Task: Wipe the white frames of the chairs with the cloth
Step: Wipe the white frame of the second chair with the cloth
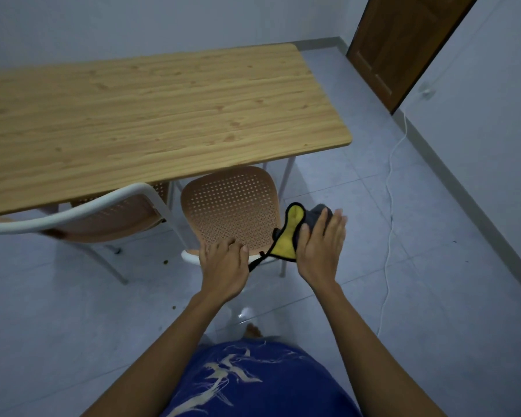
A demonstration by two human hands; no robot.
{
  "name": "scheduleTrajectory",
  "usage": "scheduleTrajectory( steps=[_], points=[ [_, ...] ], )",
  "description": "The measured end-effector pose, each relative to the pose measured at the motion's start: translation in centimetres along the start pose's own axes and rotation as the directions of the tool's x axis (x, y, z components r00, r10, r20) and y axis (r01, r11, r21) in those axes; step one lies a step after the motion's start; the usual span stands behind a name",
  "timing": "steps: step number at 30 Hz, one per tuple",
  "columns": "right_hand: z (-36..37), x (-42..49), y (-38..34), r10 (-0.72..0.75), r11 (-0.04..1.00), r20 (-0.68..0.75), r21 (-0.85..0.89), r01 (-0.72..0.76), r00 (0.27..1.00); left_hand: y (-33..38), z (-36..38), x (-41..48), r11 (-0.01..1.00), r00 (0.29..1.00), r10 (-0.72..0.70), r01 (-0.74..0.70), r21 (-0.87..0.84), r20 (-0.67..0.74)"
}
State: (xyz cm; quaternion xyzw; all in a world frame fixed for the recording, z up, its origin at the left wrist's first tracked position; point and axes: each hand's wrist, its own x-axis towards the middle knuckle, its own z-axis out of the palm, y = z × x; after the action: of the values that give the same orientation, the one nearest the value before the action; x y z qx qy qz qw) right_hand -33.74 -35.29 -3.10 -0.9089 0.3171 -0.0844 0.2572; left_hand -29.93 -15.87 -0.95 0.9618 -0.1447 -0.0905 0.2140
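Observation:
A chair with a perforated tan back (pixel 232 206) and a white frame (pixel 190 255) is pushed under the wooden table. My left hand (pixel 223 266) rests on the top of the frame, fingers curled over it. My right hand (pixel 322 245) presses a yellow and grey cloth (pixel 289 233) against the chair's right edge. A black loop of the cloth hangs down between my hands. A second chair with a white curved frame (pixel 82 210) stands to the left.
The wooden table (pixel 151 109) fills the upper left. A white cable (pixel 390 206) runs along the tiled floor on the right, toward the wall. A brown door (pixel 400 46) stands at the far right corner.

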Motion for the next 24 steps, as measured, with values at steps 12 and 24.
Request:
scheduleTrajectory(
  steps=[12,24],
  points=[
    [0.6,-3.7,-3.0,-0.079,0.975,0.054,0.21,0.066,0.995,0.0,0.2,0.1,1.0,1.0,-0.009,0.009,-0.002,0.009],
    [-1.2,-3.4,-4.1,0.051,0.908,0.144,0.405,-0.106,0.988,0.0,0.7,0.6,0.999,1.0,-0.029,0.028,0.044,0.013]
  ],
)
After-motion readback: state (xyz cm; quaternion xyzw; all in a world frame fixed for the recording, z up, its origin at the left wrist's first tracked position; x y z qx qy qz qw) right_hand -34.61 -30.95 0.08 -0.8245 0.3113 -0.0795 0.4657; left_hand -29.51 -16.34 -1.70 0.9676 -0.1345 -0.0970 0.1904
